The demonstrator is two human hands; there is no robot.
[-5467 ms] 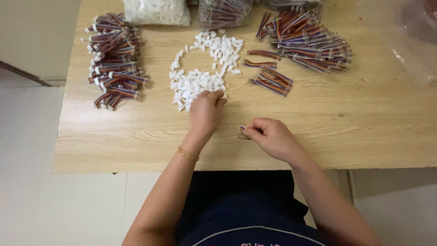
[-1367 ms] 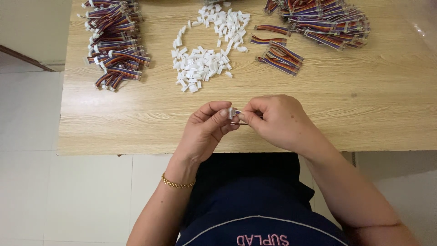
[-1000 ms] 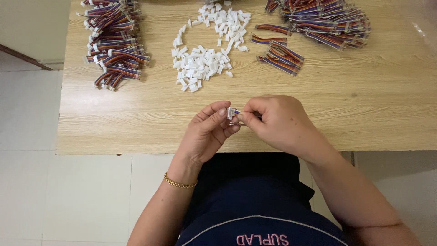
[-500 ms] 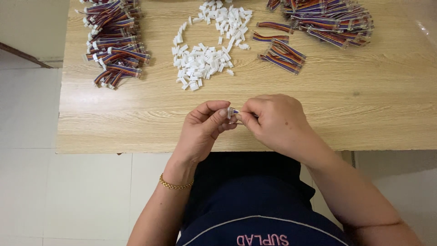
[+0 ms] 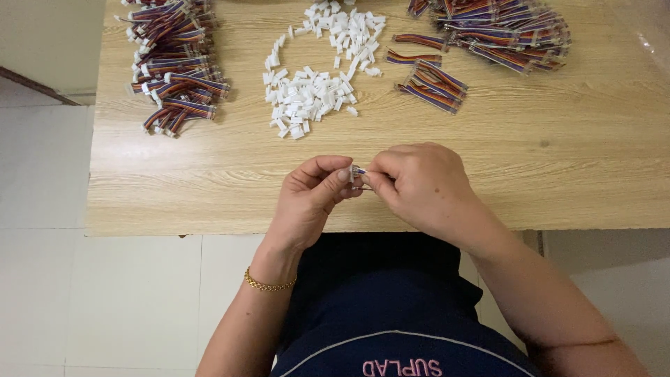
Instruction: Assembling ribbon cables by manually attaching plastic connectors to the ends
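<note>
My left hand point(image 5: 315, 197) pinches a small white plastic connector point(image 5: 351, 174) between thumb and forefinger, near the front edge of the wooden table point(image 5: 209, 188). My right hand point(image 5: 419, 185) holds the end of a short multicoloured ribbon cable point(image 5: 359, 171) against that connector; most of the cable is hidden in my fist. The fingertips of both hands touch. A loose heap of white connectors point(image 5: 317, 77) lies on the table beyond my hands.
A pile of finished coloured cables with white ends point(image 5: 174, 63) sits at the back left. Bundles of coloured ribbon cables point(image 5: 502, 31) lie at the back right, with a few cables point(image 5: 433, 84) nearer. Tiled floor shows to the left.
Earlier my left hand reached into the white connector heap while the right held a cable. Both hands have since come together near the table's front edge and stayed there.
</note>
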